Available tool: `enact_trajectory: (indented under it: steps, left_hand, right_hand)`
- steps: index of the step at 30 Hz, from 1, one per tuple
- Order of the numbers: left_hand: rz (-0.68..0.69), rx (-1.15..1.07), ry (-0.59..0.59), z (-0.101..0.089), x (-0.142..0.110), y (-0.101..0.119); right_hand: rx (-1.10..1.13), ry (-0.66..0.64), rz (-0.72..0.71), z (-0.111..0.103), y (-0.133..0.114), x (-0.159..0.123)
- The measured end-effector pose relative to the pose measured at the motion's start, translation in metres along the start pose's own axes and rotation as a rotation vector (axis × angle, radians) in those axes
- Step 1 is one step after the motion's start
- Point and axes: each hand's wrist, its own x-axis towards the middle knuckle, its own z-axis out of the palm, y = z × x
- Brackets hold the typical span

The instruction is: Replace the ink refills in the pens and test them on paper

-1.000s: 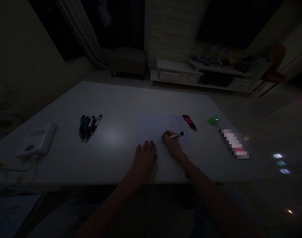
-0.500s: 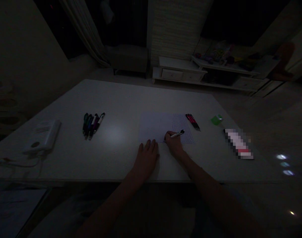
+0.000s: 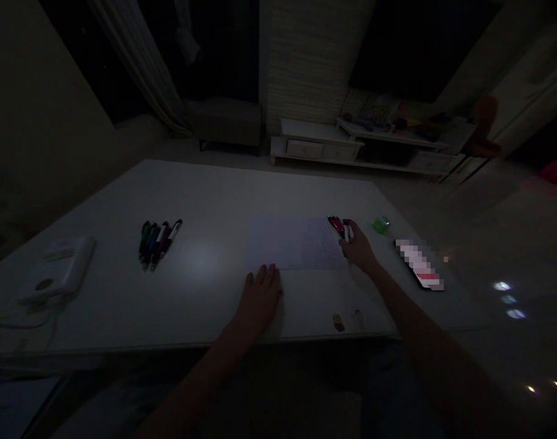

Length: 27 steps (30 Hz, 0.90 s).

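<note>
A sheet of paper (image 3: 274, 242) lies on the white table (image 3: 214, 189), its right part covered in rows of handwriting. My left hand (image 3: 258, 299) rests flat at the lower edge of the sheet, fingers spread. Just off the sheet's right side, my right hand (image 3: 359, 249) is closed around a black-and-white pen (image 3: 348, 233). That pen is right beside a small group of red-and-black pens (image 3: 337, 224), partly hidden by my fingers. I cannot tell whether the held pen touches the tabletop.
Several dark and white pens (image 3: 158, 244) lie to the left. A white box-like device (image 3: 61, 267) with cables stands at the far left. Rightward are a green translucent object (image 3: 380, 225) and a blurred-out phone (image 3: 418, 264). Near the front edge lies a small yellow-and-black item (image 3: 337, 322).
My right hand has lifted away from the written area and moved right with the pen, to the red-and-black pens. My left hand stays at the paper's lower edge. The view has shifted slightly.
</note>
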Motion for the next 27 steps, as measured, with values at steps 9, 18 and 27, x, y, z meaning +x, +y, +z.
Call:
enact_trajectory:
  steps: [9,18,27]
  left_hand:
    - [0.009,0.054,0.004,0.004,0.000,-0.002]
    - [0.006,0.033,-0.043,0.000,0.001,-0.002]
    - [0.016,-0.076,-0.003,-0.023,-0.007,-0.009]
  right_hand:
    - [-0.444,0.135,0.068,-0.022,0.080,0.042]
    - [-0.286,0.151,0.047,-0.001,0.099,0.049]
    - [-0.370,0.127,0.032,-0.007,0.096,0.042]
